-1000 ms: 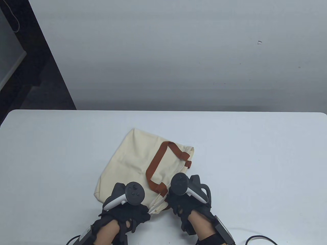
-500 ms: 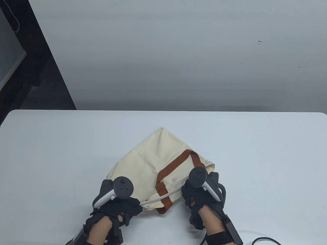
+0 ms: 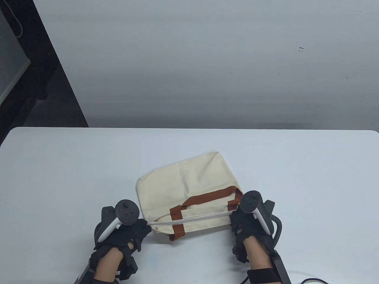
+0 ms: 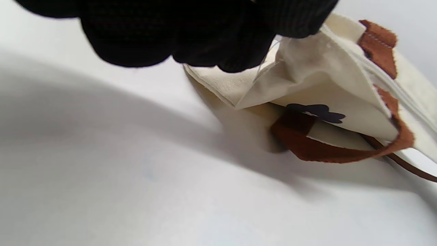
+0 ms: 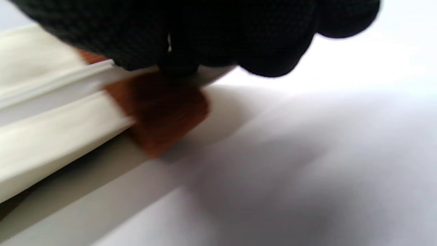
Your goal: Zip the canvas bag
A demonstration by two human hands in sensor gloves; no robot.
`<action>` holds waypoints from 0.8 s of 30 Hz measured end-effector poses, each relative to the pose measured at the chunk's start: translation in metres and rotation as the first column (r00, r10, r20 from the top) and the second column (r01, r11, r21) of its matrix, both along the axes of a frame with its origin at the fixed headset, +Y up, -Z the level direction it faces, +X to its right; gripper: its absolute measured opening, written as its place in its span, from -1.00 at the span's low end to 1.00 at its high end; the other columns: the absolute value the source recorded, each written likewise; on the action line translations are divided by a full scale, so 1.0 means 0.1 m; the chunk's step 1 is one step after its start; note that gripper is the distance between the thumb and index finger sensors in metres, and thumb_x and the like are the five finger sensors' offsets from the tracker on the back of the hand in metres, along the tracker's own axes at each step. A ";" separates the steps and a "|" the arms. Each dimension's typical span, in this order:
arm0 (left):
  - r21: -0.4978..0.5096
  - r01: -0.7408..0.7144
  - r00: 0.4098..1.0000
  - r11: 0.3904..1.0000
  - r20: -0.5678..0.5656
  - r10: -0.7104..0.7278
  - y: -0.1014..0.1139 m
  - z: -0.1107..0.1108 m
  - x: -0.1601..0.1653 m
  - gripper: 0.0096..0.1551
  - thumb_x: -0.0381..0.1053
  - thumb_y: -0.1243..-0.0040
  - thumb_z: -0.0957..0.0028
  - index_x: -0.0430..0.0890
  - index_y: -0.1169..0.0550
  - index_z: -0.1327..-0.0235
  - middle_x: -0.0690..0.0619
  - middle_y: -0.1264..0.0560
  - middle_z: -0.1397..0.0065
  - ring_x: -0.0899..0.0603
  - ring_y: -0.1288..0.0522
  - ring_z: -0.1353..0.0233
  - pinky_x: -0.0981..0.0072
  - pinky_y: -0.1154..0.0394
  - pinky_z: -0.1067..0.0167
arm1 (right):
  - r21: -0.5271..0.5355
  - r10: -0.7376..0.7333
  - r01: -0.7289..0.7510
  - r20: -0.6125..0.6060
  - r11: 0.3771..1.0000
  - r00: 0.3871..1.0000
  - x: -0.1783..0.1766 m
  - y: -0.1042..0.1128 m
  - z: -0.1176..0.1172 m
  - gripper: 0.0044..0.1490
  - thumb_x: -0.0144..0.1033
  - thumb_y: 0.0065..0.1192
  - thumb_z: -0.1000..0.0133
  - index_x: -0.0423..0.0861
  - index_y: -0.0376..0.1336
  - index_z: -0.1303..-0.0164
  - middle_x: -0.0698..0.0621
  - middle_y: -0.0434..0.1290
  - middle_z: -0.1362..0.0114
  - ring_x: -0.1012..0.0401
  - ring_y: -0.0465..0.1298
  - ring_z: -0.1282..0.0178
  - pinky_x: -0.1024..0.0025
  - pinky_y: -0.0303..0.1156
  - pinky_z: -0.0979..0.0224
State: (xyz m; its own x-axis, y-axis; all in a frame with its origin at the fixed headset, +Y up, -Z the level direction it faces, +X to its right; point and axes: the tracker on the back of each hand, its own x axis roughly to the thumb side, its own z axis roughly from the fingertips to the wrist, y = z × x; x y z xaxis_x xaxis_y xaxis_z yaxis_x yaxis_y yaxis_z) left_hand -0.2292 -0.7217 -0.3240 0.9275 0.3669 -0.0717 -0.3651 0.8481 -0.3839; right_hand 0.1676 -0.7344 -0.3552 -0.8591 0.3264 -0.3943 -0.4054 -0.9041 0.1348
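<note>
A cream canvas bag (image 3: 183, 183) with brown handles (image 3: 207, 196) lies on the white table, its zippered top edge (image 3: 192, 218) facing me and pulled taut. My left hand (image 3: 139, 229) grips the left end of that edge; the left wrist view shows its fingers (image 4: 218, 44) closed on the bag's corner (image 4: 239, 85). My right hand (image 3: 237, 220) grips the right end of the zipper line; the right wrist view shows its fingers (image 5: 205, 41) closed over the white edge (image 5: 68, 82) beside a brown strap (image 5: 164, 112). The zipper pull is hidden under the glove.
The white table (image 3: 296, 183) spreads around the bag. A black cable (image 3: 311, 279) lies at the front right edge. A grey wall (image 3: 207, 59) stands behind the table, with a dark gap (image 3: 35, 88) at the far left.
The bag has swung round so its top edge runs left to right. My hands have moved apart, the right one sliding rightward along the zipper line, and the edge is stretched straight.
</note>
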 end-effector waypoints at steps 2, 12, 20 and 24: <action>0.018 0.002 1.000 1.000 -0.026 -0.002 0.00 -0.01 -0.06 -0.57 0.25 -0.14 0.18 0.11 -0.70 0.20 0.10 -0.69 0.30 -0.12 -0.64 0.30 -0.01 -0.54 0.19 | 0.005 0.019 -0.019 0.042 1.000 0.999 0.07 0.00 0.01 -0.51 -0.15 0.25 0.05 -0.15 0.32 0.02 -0.05 0.42 0.00 0.06 0.44 0.13 -0.01 0.28 -0.12; 0.078 0.055 0.994 0.995 -0.095 -0.047 0.07 0.00 -0.15 -0.56 0.26 -0.15 0.18 0.12 -0.70 0.19 0.10 -0.70 0.29 -0.12 -0.64 0.29 -0.02 -0.54 0.17 | 0.038 0.066 -0.067 0.044 0.997 0.997 0.01 0.04 0.06 -0.56 -0.14 0.27 0.05 -0.10 0.35 0.05 -0.06 0.44 0.01 0.05 0.46 0.15 -0.02 0.30 -0.10; 0.034 0.133 0.989 0.991 -0.071 -0.130 0.07 0.03 -0.06 -0.56 0.27 -0.14 0.18 0.15 -0.69 0.15 0.08 -0.69 0.22 -0.14 -0.65 0.24 -0.04 -0.53 0.12 | -0.219 0.137 -0.146 -0.053 0.965 0.989 -0.05 -0.32 0.00 -0.56 -0.11 0.23 0.04 -0.06 0.31 0.03 -0.02 0.41 -0.05 0.06 0.45 0.09 -0.01 0.29 -0.15; 0.008 0.167 0.985 0.986 -0.053 -0.167 0.12 0.06 -0.02 -0.55 0.27 -0.14 0.18 0.14 -0.69 0.15 0.08 -0.70 0.21 -0.15 -0.65 0.23 -0.05 -0.54 0.12 | -0.170 0.065 -0.068 -0.026 0.983 0.998 0.01 -0.28 0.01 -0.50 -0.05 0.19 0.06 -0.05 0.33 0.00 -0.05 0.41 -0.07 0.04 0.46 0.08 -0.01 0.30 -0.14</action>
State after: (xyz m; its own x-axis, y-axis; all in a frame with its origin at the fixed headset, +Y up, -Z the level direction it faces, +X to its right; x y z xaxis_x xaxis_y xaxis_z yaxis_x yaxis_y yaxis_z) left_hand -0.2313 -0.7098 -0.3180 0.9710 0.2082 -0.1173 -0.2369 0.9035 -0.3571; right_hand 0.1681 -0.7624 -0.3539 -0.8851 0.1976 -0.4214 -0.3408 -0.8918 0.2976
